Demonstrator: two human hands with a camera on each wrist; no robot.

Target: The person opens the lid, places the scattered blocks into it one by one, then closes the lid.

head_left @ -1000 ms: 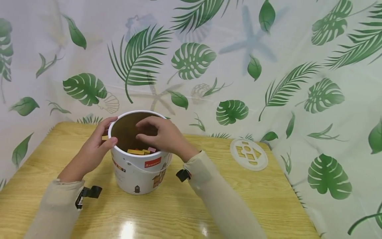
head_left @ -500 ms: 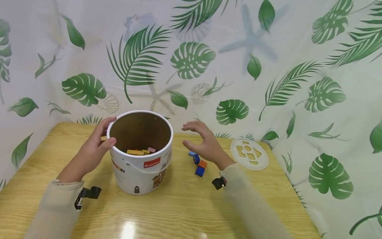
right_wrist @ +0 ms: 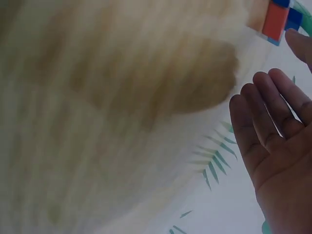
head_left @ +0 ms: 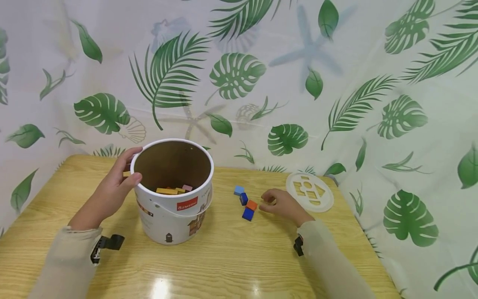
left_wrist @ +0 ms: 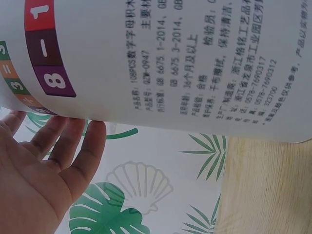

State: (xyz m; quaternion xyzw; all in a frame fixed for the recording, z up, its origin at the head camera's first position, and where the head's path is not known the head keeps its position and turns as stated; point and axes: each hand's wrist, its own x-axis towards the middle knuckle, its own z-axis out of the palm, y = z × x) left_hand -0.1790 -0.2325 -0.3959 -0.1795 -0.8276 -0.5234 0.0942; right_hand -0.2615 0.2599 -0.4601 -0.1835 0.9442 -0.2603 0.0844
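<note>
A white bucket [head_left: 171,224] with a wire handle stands upright, several coloured wooden blocks [head_left: 167,191] low inside it. My left hand [head_left: 112,187] holds the bucket's left side, thumb at the rim; the left wrist view shows its fingertips against the printed wall. On the table to the right lie a light blue block [head_left: 239,190], a dark blue block [head_left: 244,199], an orange block [head_left: 251,205] and another dark blue block [head_left: 248,214]. Just right of them is my right hand [head_left: 284,204], fingers loosely bent and nothing visible in its grasp.
A pale round plate with cut-out shapes [head_left: 310,192], perhaps a lid, lies at the table's back right. The wooden table [head_left: 224,257] meets a leaf-printed sheet [head_left: 239,124] at its back and right edges.
My right hand has come out of the bucket and moved right, past where the blue and orange blocks now lie on the table. My left hand stays on the bucket.
</note>
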